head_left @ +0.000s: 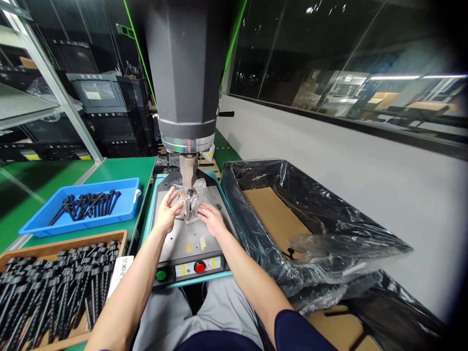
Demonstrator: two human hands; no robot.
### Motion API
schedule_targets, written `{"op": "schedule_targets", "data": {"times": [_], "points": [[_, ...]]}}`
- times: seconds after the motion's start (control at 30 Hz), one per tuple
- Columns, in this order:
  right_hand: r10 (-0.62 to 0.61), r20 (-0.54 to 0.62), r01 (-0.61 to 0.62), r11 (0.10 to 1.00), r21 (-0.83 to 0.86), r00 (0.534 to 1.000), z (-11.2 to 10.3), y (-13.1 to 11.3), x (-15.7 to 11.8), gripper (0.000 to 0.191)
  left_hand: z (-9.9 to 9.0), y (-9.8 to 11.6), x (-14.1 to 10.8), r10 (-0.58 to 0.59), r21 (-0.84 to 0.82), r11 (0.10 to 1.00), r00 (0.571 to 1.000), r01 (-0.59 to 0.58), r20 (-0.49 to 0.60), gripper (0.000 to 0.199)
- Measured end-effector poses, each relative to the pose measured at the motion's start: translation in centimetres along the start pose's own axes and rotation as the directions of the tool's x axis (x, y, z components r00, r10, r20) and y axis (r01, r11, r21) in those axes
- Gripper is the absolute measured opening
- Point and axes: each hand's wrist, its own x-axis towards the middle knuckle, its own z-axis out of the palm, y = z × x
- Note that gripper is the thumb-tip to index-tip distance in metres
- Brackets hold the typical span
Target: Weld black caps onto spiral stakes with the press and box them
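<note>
My left hand point(168, 212) is at the left side of a metal fixture point(187, 213) wrapped in clear film, fingers stretched out and apart. On the opposite side, my right hand point(212, 218) has its fingers extended toward the same fixture. Whether the fingertips touch the film or stop just short, I cannot tell. A small black part point(189, 192) sits at the fixture's top, directly under the metal horn point(188, 170) of a large grey press machine point(186, 73). The fixture stands on a grey metal base plate point(175, 248).
A green button point(161, 275) and red button point(199, 267) are on the base's front. Left are a blue tray point(124, 209) and a brown tray point(120, 237), both with several black stemmed parts. A plastic-lined bin point(252, 253) with cardboard point(278, 214) stands right, beside the wall point(310, 156).
</note>
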Motion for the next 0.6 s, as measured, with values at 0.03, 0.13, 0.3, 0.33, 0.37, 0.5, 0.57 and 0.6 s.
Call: {"op": "schedule_targets", "data": {"times": [0.03,0.13,0.3,0.33,0.37,0.5,0.57,0.6], "points": [[0.014,-0.007,-0.014,1.000,-0.012,1.000,-0.1,0.2,-0.7,0.039,0.0,0.0,-0.4,-0.002,0.004,1.000,1.000,0.002,-0.015,0.082],[0.056,0.039,-0.051,0.992,-0.119,0.998,-1.3,0.9,-4.2,0.039,-0.5,-0.2,-2.8,0.005,0.030,1.000,0.990,-0.001,-0.138,0.086],[-0.158,0.105,0.190,0.833,-0.519,0.982,-7.1,1.0,-10.8,0.037,-3.0,-3.0,-10.1,0.148,0.218,0.975,0.874,-0.049,-0.463,0.068],[-0.293,0.080,0.278,0.735,-0.619,0.953,-8.7,0.8,-11.7,0.035,-3.8,-3.9,-11.7,0.197,0.301,0.953,0.839,-0.042,-0.508,0.066],[-0.422,0.068,0.339,0.611,-0.715,0.904,-10.3,0.6,-12.3,0.034,-4.7,-4.8,-13.2,0.249,0.388,0.921,0.809,-0.028,-0.533,0.063],[-0.633,0.112,0.290,0.185,-0.939,0.766,-16.2,1.5,-13.3,0.041,-8.3,-8.5,-17.3,0.387,0.752,0.653,0.811,0.095,-0.439,0.067],[-0.581,0.120,0.243,0.139,-0.960,0.805,-18.0,3.0,-13.4,0.052,-9.9,-10.1,-18.3,0.340,0.819,0.557,0.862,0.138,-0.376,0.074],[-0.541,0.118,0.232,0.147,-0.962,0.832,-18.6,3.7,-13.4,0.056,-10.6,-10.7,-18.7,0.292,0.821,0.550,0.885,0.155,-0.363,0.077]]}}
